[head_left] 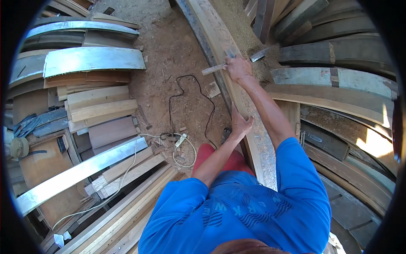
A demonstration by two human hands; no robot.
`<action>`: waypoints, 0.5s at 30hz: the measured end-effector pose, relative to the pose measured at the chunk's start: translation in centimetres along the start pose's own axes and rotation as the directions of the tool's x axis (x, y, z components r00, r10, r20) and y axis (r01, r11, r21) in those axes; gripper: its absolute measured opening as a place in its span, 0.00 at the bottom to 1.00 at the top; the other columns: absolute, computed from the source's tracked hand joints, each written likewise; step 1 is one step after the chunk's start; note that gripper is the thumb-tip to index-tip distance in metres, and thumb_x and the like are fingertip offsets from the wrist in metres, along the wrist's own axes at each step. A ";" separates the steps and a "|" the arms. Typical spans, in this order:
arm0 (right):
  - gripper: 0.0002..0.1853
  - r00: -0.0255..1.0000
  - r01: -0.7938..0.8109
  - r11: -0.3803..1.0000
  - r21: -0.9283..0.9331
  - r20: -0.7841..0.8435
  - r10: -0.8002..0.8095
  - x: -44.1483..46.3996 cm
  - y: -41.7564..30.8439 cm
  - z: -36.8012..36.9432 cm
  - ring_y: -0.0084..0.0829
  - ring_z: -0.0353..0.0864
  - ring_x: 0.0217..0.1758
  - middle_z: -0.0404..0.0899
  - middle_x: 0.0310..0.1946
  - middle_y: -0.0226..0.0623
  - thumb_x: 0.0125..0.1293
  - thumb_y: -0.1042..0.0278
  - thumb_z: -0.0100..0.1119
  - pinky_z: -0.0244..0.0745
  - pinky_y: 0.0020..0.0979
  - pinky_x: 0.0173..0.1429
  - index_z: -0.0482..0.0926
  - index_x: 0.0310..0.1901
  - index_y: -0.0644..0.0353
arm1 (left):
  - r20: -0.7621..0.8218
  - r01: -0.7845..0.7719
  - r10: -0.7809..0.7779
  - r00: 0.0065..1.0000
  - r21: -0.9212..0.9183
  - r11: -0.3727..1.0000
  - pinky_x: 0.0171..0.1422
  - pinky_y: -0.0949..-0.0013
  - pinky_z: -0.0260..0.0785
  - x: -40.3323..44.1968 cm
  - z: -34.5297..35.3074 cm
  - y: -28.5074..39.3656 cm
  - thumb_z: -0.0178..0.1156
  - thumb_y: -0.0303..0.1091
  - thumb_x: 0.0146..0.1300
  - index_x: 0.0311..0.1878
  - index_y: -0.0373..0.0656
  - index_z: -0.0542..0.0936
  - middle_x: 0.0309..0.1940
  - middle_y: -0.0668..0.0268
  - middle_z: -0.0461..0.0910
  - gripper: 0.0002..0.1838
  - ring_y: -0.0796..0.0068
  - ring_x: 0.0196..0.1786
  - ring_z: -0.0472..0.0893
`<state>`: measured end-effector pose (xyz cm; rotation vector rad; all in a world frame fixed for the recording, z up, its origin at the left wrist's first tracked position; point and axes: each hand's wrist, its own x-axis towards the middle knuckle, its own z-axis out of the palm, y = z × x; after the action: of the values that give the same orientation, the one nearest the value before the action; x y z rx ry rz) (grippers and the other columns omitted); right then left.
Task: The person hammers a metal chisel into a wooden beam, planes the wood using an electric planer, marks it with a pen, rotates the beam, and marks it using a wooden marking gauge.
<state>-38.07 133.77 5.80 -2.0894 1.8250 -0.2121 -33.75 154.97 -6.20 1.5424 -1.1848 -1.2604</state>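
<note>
My right hand (239, 67) is closed on a straight bar-shaped tool (212, 69) that lies across a long wooden board (239, 98). A pale end of the tool sticks out on the left. On the right of the hand a shiny metal strip (259, 54) shows; whether it belongs to the same tool I cannot tell. Nearer my body, my left hand (241, 125) grips the board, its thumb along the left edge and its fingers toward the right. The board runs lengthwise from my waist to the top of the view, beside a dark-edged beam (197, 31).
Stacked planks (103, 101) and a whitish board (95, 61) fill the left. Curved timber pieces (330, 89) are piled on the right. A black cable (191, 76) and a white power strip (181, 140) lie on the dirt floor (158, 63). Sawdust (237, 19) lies beyond the board.
</note>
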 end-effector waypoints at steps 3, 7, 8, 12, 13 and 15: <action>0.14 0.996 -0.032 0.999 0.024 0.084 0.030 -0.7 0.4 0.2 0.55 0.84 0.52 0.79 0.48 0.54 0.70 0.54 0.62 0.80 0.54 0.51 0.84 0.50 0.50 | -0.012 -0.085 0.086 0.996 0.036 0.996 0.78 0.54 0.59 3.3 -1.9 1.5 0.76 0.35 0.50 0.76 0.28 0.52 0.69 0.38 0.65 0.56 0.42 0.74 0.66; 0.11 0.997 -0.061 0.998 0.025 0.053 0.059 -3.6 -0.7 -1.1 0.55 0.85 0.50 0.78 0.47 0.53 0.68 0.57 0.63 0.80 0.54 0.49 0.84 0.48 0.51 | 0.013 -0.060 0.059 0.998 0.086 0.994 0.70 0.51 0.69 10.9 -3.4 3.6 0.76 0.36 0.51 0.68 0.32 0.65 0.61 0.44 0.74 0.44 0.44 0.66 0.75; 0.11 0.998 -0.059 0.998 0.022 0.032 0.059 -3.4 -0.5 -0.9 0.55 0.85 0.50 0.78 0.47 0.53 0.68 0.58 0.64 0.80 0.53 0.49 0.84 0.47 0.51 | -0.003 -0.077 0.079 0.997 0.135 0.988 0.65 0.51 0.72 11.7 -3.2 4.1 0.77 0.35 0.50 0.62 0.35 0.69 0.55 0.48 0.77 0.38 0.46 0.61 0.79; 0.09 0.997 -0.063 0.998 0.000 -0.043 0.063 1.5 -0.8 0.5 0.54 0.85 0.49 0.77 0.45 0.51 0.67 0.59 0.65 0.81 0.52 0.48 0.84 0.45 0.52 | -0.045 -0.095 0.087 0.995 -0.220 0.971 0.71 0.52 0.66 12.1 -3.2 8.7 0.77 0.33 0.48 0.71 0.36 0.63 0.61 0.47 0.72 0.47 0.48 0.68 0.74; 0.09 0.997 -0.059 0.998 -0.008 -0.059 0.059 3.7 -1.1 0.7 0.54 0.85 0.48 0.77 0.45 0.51 0.67 0.59 0.65 0.81 0.51 0.48 0.84 0.44 0.52 | -0.095 -0.131 0.119 0.988 -0.134 0.982 0.74 0.52 0.64 12.5 -2.5 5.3 0.77 0.32 0.48 0.74 0.37 0.60 0.63 0.47 0.71 0.50 0.49 0.70 0.71; 0.09 0.998 -0.035 0.999 -0.039 -0.049 0.033 8.2 -1.5 0.2 0.54 0.85 0.48 0.77 0.47 0.51 0.67 0.58 0.65 0.81 0.52 0.48 0.84 0.44 0.51 | -0.090 0.010 -0.007 0.996 0.033 0.999 0.83 0.57 0.52 11.5 -2.6 4.7 0.70 0.25 0.57 0.83 0.44 0.46 0.76 0.52 0.60 0.55 0.52 0.78 0.62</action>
<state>-35.34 125.93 5.16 -2.0951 1.9063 -0.2218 -31.29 142.71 -3.93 1.6136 -1.1475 -1.1695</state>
